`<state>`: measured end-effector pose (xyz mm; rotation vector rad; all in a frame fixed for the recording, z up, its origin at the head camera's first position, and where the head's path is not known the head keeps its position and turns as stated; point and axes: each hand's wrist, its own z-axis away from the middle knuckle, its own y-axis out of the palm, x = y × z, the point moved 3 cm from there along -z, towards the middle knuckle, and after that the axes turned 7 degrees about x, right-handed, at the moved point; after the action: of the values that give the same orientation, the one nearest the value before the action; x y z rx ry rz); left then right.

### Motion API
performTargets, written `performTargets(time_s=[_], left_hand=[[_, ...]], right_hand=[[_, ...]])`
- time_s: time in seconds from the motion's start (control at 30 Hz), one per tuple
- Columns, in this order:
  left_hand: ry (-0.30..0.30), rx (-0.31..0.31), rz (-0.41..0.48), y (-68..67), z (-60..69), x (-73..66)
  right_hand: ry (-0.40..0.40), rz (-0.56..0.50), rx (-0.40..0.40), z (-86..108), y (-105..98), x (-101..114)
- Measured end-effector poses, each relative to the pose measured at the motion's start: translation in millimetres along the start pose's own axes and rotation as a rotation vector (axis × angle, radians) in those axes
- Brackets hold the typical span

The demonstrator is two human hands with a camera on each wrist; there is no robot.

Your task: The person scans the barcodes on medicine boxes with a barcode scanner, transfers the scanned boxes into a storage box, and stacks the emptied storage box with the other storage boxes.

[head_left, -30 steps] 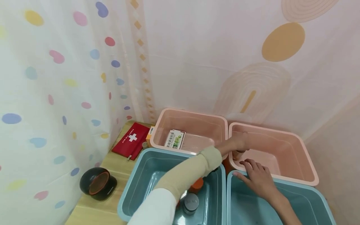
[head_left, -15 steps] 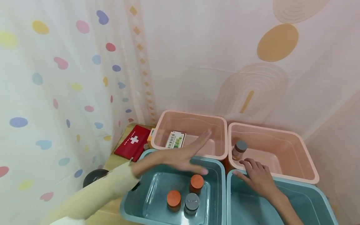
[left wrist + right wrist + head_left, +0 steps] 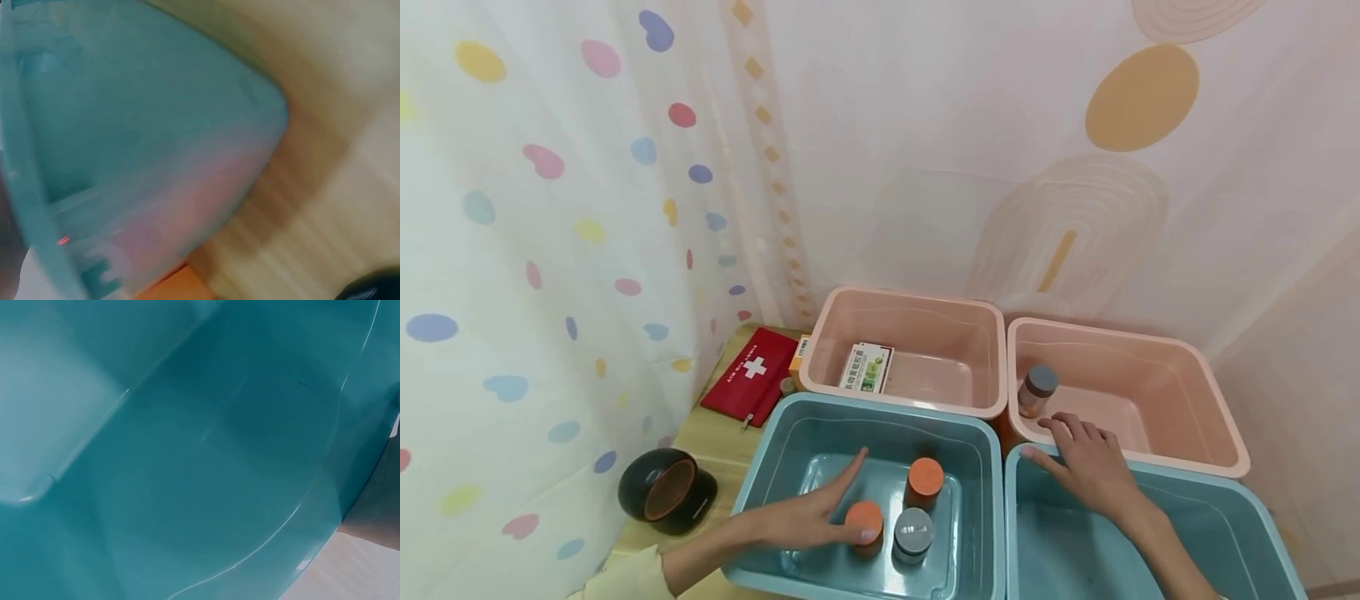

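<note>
My left hand is over the left blue bin, fingers spread. One fingertip overlaps the near orange-capped bottle; whether it touches cannot be told. Beside that bottle stand a grey-capped bottle and another orange-capped bottle. My right hand rests on the far rim of the right blue bin. Just beyond its fingers, another grey-capped bottle stands at the left end of the right pink bin. The right wrist view mostly shows a blue bin's inside.
A white-and-green medicine box lies in the left pink bin. Left of the bins, on the wooden table, are a red first-aid pouch, an orange box and a black bowl-like object. A patterned curtain hangs behind.
My left hand has let go of the grey-capped bottle in the right pink bin and come back left and down over the orange-capped bottle. The right hand stays at the rim.
</note>
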<state>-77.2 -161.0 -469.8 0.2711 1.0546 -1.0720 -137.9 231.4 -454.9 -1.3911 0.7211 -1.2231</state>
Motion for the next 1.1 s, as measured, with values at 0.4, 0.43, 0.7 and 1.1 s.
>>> performTargets(time_s=[0.4, 0.43, 0.7, 1.1], left_hand=[[-0.054, -0.074, 0.128, 15.0, -18.1, 18.1], [-0.040, -0.076, 0.120, 15.5, -19.3, 18.2], [0.012, -0.064, 0.032, 16.4, -30.2, 26.7], [-0.008, -0.062, -0.059, 17.7, -44.4, 32.5]], right_hand=[[-0.022, -0.132, 0.019, 2.3, -3, -1], [-0.025, -0.134, 0.021, 2.8, -4, 0], [-0.028, -0.111, 0.004, 7.9, 0, 11], [-0.023, -0.054, -0.069, 14.4, 5, 14]])
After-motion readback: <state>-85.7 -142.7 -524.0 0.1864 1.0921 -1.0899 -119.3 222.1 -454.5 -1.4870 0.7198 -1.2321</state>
